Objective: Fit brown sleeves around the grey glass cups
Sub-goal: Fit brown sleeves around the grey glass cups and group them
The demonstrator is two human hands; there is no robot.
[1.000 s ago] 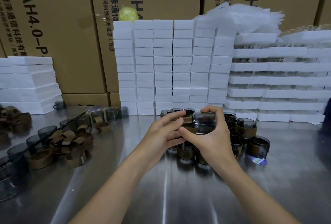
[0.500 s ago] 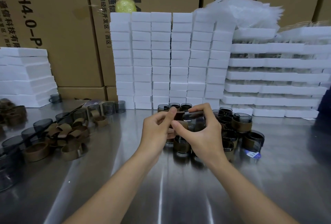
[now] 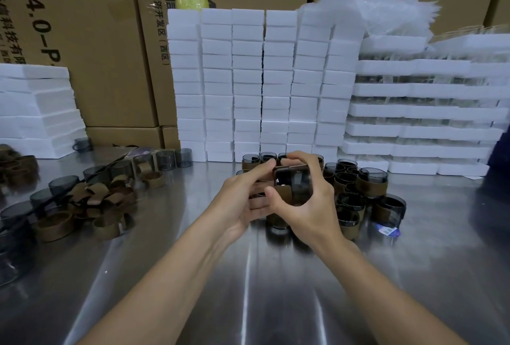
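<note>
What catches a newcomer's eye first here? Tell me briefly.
Centre: the left hand and right hand hold one cup over a cluster of sleeved cups on the steel table. Behind rises a wall of white foam blocks. Loose brown sleeves lie heaped at left.

The left forearm (image 3: pixel 176 270) and right forearm (image 3: pixel 386 284), both bare, rise from the lower edge and converge at mid-frame. The right hand (image 3: pixel 311 206) grips a grey glass cup (image 3: pixel 294 184), index finger arched over its top and thumb pressed at its lower left. The left hand (image 3: pixel 242 201) meets it from the left, bent fingers pinching the cup's side beside the right thumb.
</note>
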